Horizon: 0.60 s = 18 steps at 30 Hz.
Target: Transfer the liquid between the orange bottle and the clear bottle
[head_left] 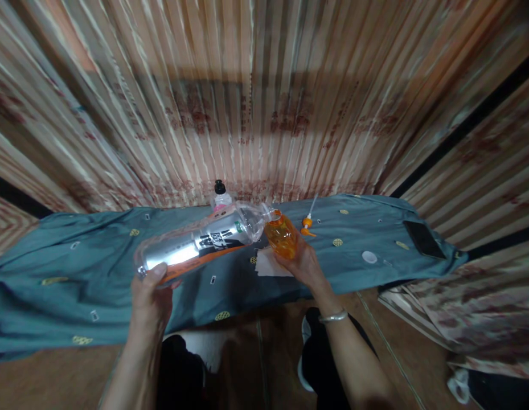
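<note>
A: Holding what in the left hand?

B: Gripping a large clear plastic bottle near its base, fingers closed around, thumb on top. Labelled silver, black and orange. Tipped over, mouth toward the right.

A: And in the right hand?

B: Grasping a translucent orange bottle, fingers wrapped around, partly hidden behind. Open at the top, right at the clear bottle's mouth. Can't tell if touching. Wearing a silver bangle on that wrist.

A: Both over the worktop?

B: Yes, held above. Covered with teal patterned cloth. Spot an orange pump top with a pale tube, lying just right of the orange bottle. Also see white paper below.

A: Anything else?

B: See a black-capped bottle upright behind the clear one, near the curtain. Far right, a dark phone lying flat. Between pump top and phone, a pale round item, too faint to identify.
</note>
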Each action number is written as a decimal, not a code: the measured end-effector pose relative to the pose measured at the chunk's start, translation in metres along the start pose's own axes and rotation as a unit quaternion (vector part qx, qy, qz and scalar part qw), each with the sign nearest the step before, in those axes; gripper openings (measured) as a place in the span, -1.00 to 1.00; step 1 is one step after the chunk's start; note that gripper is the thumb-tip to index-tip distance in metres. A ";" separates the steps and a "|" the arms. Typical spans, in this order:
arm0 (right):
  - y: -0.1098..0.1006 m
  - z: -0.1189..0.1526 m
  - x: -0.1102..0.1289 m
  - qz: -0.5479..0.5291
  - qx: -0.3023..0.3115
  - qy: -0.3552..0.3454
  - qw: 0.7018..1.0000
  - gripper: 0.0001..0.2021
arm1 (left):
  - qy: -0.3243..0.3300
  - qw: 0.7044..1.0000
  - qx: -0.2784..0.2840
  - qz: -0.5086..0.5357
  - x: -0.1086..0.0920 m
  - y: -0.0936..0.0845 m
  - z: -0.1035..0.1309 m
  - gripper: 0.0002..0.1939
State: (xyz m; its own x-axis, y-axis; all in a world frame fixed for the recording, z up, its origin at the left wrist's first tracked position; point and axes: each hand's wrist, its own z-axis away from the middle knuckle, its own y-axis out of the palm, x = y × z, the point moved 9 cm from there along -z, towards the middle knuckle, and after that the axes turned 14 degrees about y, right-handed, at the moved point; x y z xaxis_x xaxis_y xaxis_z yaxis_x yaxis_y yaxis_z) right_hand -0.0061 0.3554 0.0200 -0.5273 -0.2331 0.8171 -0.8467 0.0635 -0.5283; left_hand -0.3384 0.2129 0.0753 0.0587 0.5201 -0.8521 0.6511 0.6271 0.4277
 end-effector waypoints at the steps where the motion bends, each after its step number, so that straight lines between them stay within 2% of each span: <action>1: 0.000 0.000 0.000 0.001 0.008 0.007 1.000 -0.12 | 0.000 1.000 0.001 0.000 0.000 0.000 0.000 -0.15; 5: 0.001 -0.002 0.000 0.002 0.032 0.027 0.999 -0.10 | -0.004 1.000 -0.002 -0.006 0.000 0.000 0.000 -0.15; 18: 0.000 -0.001 0.001 0.005 0.030 0.032 0.999 -0.12 | -0.007 1.000 -0.014 -0.009 -0.005 0.003 -0.001 -0.28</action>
State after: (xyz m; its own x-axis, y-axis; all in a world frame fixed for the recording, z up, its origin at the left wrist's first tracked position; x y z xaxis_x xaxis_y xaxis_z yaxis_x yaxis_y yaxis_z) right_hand -0.0065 0.3561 0.0213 -0.5403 -0.1711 0.8239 -0.8368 0.0068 -0.5474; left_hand -0.3371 0.2127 0.0811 0.0575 0.5005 -0.8638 0.6309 0.6524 0.4199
